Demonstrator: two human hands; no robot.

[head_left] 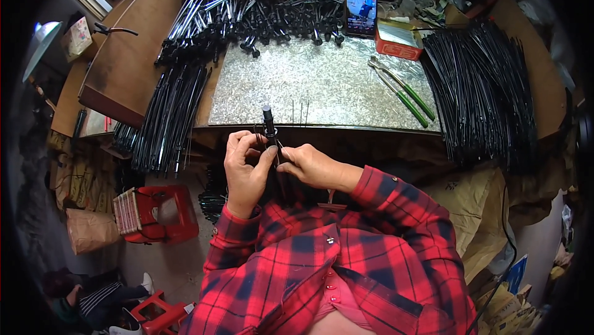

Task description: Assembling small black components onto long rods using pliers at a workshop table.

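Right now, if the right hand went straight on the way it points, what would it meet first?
The right hand would probably meet the slim black cylindrical rod in the left hand. Depth is unclear, so the left thumb might come first.

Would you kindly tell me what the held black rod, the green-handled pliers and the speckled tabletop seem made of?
Rod: plastic or coated metal, dark and faintly glossy. Pliers: likely steel, from their silvery shine, with green, perhaps plastic handles. Tabletop: glossy, glinting; stone or laminate, I can't tell.
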